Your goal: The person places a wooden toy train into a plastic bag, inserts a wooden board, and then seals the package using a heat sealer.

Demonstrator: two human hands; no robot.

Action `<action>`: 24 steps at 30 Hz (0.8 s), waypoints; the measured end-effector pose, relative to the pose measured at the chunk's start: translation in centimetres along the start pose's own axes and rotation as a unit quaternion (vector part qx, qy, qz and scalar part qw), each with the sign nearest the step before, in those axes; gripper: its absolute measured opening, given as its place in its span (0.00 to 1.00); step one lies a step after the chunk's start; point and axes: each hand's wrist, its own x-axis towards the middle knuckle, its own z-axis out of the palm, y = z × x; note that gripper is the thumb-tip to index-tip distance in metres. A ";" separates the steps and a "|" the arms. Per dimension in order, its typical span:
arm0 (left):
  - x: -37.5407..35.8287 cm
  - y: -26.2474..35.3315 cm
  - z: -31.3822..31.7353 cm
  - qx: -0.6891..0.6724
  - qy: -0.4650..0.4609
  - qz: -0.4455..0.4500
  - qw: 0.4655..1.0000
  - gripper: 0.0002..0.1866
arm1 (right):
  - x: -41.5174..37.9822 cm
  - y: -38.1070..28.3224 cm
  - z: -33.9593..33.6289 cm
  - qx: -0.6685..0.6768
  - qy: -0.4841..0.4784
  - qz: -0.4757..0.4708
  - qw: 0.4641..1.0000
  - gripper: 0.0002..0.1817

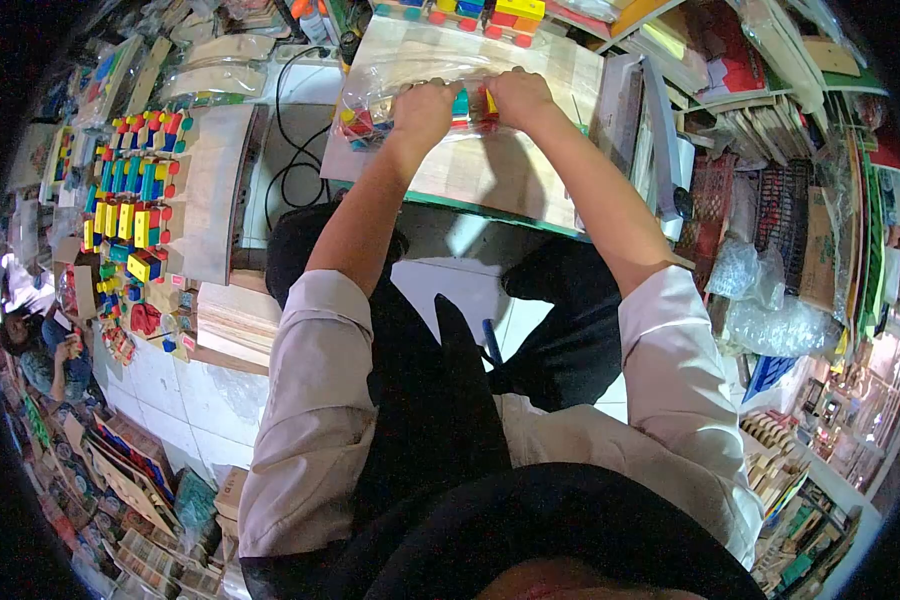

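Observation:
On the wooden work table (pixel 460 170), a transparent plastic bag (pixel 370 92) lies with red, teal and yellow wooden toy pieces (pixel 460 108) inside it. My left hand (pixel 425 112) is closed on the bag's left part, fingers curled over the plastic. A short way to its right, my right hand (pixel 518 98) grips the other end, beside a yellow and red piece. Coloured blocks show between the two hands. My fingers hide part of the bag, so its opening cannot be made out.
Several painted toy vehicles (pixel 515 20) stand at the table's far edge. Rows of coloured block toys (pixel 135 175) sit on a board to the left, near a black cable (pixel 288 150). Crowded shelves (pixel 770 150) rise on the right. Another person (pixel 45 350) sits far left.

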 end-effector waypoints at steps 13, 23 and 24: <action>0.0 -0.2 0.5 0.036 0.053 0.014 0.998 0.24 | 0.5 0.8 -0.8 -0.033 0.041 -0.080 0.995 0.18; -4.9 -3.6 -7.2 0.062 0.146 -0.234 0.959 0.53 | -0.8 4.9 2.6 0.258 0.095 0.189 0.943 0.53; -5.1 -5.8 -6.4 -0.038 0.089 -0.255 0.962 0.56 | -0.5 5.4 3.7 0.245 0.125 0.185 0.943 0.39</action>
